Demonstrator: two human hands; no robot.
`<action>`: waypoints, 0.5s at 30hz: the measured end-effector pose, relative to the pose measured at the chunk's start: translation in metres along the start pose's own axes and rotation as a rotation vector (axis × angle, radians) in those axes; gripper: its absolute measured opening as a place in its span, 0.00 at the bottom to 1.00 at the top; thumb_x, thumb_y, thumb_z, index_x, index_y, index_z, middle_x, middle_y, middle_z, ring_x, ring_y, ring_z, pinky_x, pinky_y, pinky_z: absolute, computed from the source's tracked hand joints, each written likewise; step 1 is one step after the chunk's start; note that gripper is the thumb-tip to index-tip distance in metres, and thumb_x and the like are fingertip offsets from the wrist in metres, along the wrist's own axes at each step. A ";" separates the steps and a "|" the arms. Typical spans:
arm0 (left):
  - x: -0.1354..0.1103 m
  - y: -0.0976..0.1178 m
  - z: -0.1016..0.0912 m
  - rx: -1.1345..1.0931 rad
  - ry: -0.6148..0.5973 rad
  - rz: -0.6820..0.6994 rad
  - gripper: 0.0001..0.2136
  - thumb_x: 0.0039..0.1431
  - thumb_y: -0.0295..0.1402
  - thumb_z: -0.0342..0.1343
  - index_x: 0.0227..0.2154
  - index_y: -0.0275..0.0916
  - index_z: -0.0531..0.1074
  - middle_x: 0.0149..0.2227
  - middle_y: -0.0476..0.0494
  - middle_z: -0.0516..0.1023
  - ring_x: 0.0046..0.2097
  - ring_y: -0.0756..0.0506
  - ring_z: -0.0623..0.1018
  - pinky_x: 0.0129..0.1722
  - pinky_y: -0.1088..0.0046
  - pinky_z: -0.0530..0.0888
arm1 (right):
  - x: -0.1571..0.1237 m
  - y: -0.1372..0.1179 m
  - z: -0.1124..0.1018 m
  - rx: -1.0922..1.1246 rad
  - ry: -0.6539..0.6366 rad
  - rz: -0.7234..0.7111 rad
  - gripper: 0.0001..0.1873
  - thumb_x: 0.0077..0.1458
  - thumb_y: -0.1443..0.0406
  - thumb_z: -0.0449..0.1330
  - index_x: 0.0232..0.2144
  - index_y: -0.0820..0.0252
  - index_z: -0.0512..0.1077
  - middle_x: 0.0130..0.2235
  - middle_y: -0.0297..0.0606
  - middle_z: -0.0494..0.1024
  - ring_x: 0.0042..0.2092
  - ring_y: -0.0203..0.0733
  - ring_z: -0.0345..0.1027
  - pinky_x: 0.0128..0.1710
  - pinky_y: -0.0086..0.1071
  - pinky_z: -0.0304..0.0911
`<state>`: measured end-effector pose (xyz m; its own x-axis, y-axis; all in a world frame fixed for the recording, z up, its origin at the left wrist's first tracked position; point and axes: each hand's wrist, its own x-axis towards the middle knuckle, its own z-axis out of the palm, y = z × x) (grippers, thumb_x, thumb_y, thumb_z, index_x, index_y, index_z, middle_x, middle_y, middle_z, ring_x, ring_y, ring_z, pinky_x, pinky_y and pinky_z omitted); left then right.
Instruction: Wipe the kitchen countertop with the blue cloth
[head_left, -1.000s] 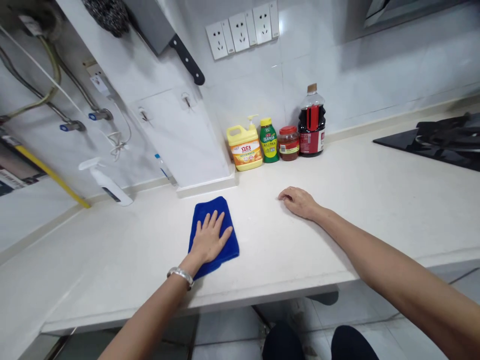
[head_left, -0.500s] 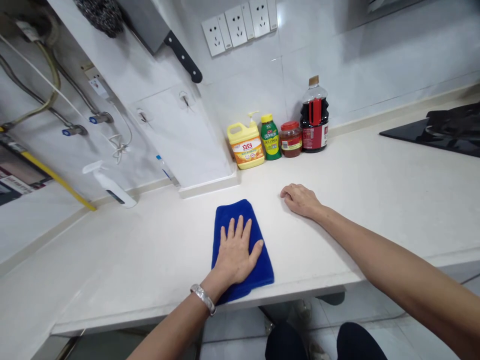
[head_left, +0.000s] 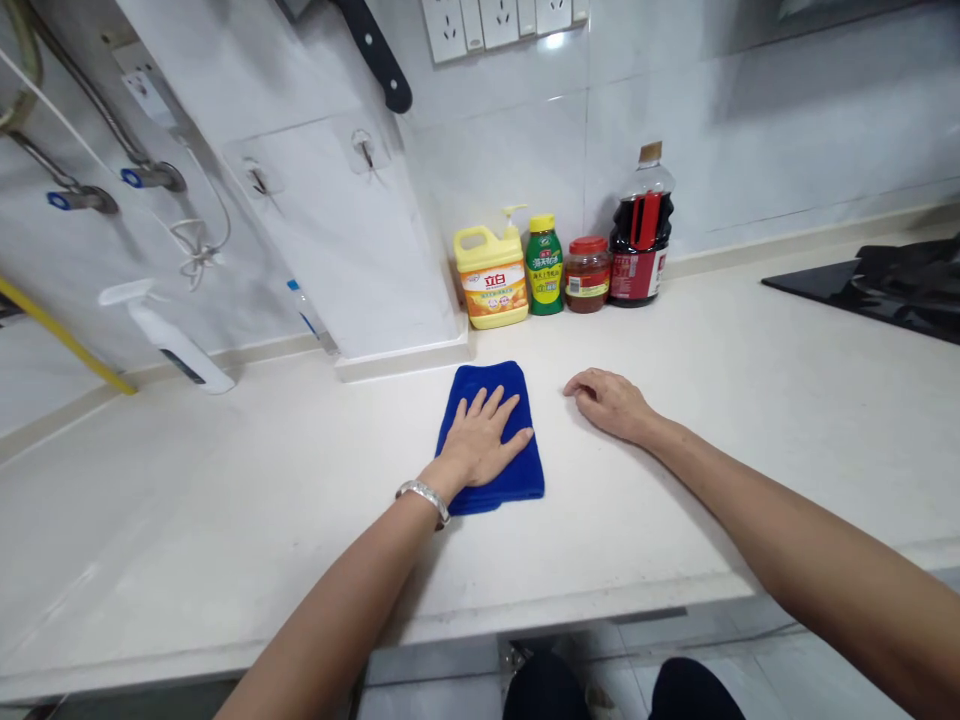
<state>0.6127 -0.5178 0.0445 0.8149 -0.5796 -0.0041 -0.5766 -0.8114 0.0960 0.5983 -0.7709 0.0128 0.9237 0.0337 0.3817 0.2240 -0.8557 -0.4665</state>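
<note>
My left hand (head_left: 484, 440) lies flat on a folded blue cloth (head_left: 517, 475), fingers spread and pressing down on it. A silver bracelet (head_left: 424, 498) circles that wrist. The cloth rests wholly on the white countertop (head_left: 315, 520), just in front of the pillar's base. To its right, my right hand (head_left: 609, 402) leans on the counter with fingers curled in and nothing visible in them; its palm side is hidden.
Along the wall stand a yellow detergent jug (head_left: 493, 285), a green sauce bottle (head_left: 544, 268), a red-lidded jar (head_left: 587, 278) and a large dark sauce bottle (head_left: 641, 235). A black stove (head_left: 892, 285) is at right, a white spray bottle (head_left: 172, 340) at left. A black-handled knife (head_left: 379, 55) hangs above.
The cloth, under my left hand, has slid away from the counter's front edge toward the wall. My right hand stays in about the same spot. The view has tilted and shifted slightly.
</note>
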 end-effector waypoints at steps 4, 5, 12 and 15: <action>0.015 -0.022 -0.005 -0.033 -0.020 0.021 0.36 0.67 0.60 0.35 0.71 0.47 0.52 0.75 0.44 0.44 0.75 0.36 0.42 0.73 0.45 0.43 | -0.001 0.009 -0.003 0.143 0.015 -0.064 0.15 0.56 0.70 0.53 0.40 0.57 0.79 0.42 0.38 0.81 0.40 0.41 0.72 0.45 0.34 0.66; 0.017 -0.029 -0.007 -0.045 -0.029 0.025 0.35 0.67 0.59 0.35 0.71 0.48 0.52 0.75 0.45 0.44 0.75 0.37 0.42 0.73 0.46 0.43 | -0.002 0.010 -0.003 0.181 0.022 -0.071 0.15 0.56 0.69 0.54 0.39 0.57 0.79 0.42 0.38 0.82 0.40 0.41 0.73 0.44 0.34 0.66; 0.008 -0.084 -0.016 -0.077 0.003 -0.033 0.34 0.67 0.58 0.36 0.70 0.49 0.55 0.74 0.47 0.48 0.75 0.39 0.45 0.73 0.49 0.44 | -0.005 0.013 -0.003 0.276 0.044 -0.075 0.14 0.55 0.69 0.54 0.38 0.56 0.79 0.40 0.38 0.82 0.39 0.41 0.74 0.43 0.35 0.68; -0.003 -0.115 -0.019 -0.072 0.019 -0.095 0.34 0.66 0.58 0.36 0.70 0.48 0.56 0.74 0.46 0.48 0.75 0.38 0.46 0.73 0.49 0.44 | -0.005 0.012 -0.004 0.271 0.034 -0.062 0.15 0.55 0.69 0.54 0.39 0.56 0.79 0.41 0.38 0.82 0.40 0.41 0.74 0.43 0.35 0.68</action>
<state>0.6772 -0.4211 0.0527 0.8672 -0.4979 0.0024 -0.4912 -0.8548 0.1677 0.5950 -0.7834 0.0083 0.8956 0.0603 0.4408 0.3591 -0.6829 -0.6361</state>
